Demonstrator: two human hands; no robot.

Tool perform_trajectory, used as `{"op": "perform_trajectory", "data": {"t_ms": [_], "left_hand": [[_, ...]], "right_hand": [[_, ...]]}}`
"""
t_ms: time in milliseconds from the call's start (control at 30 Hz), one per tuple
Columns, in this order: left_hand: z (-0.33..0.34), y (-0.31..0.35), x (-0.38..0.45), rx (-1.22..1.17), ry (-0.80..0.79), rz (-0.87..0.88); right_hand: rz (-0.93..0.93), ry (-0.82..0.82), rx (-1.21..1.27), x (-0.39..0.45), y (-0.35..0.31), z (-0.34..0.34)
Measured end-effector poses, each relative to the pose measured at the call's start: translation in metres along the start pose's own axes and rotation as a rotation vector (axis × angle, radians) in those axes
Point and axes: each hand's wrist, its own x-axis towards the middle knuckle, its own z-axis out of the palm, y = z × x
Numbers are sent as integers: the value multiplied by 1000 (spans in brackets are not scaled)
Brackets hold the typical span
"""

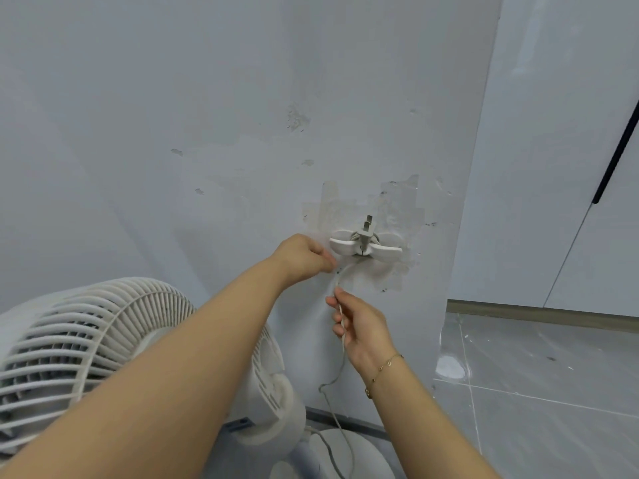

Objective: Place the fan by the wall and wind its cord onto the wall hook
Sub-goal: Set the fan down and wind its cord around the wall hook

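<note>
Below the white two-winged plastic wall hook (365,246) at frame centre, the right hand (359,328) pinches the thin, limp grey cord (342,366); the left hand (304,256), fingers curled, steadies it beside the hook. Light and floppy, it likely winds best under gentle tension.

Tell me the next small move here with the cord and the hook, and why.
Probably the right hand should carry its cord up and over a wing of the wall hook. The plug already sits in the hook's centre, the left hand pinches the cord just below it, and a long slack run still hangs down to the fan base.
</note>
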Motion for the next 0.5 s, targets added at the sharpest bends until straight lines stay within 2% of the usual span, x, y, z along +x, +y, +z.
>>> {"op": "perform_trajectory", "data": {"t_ms": [367,500], "left_hand": [[2,1,-1,95,-64,76],[2,4,-2,120,-60,47]], "right_hand": [[-42,-91,-112,-14,-7,2],[-184,-79,-355,-18,-10,-5]]}}
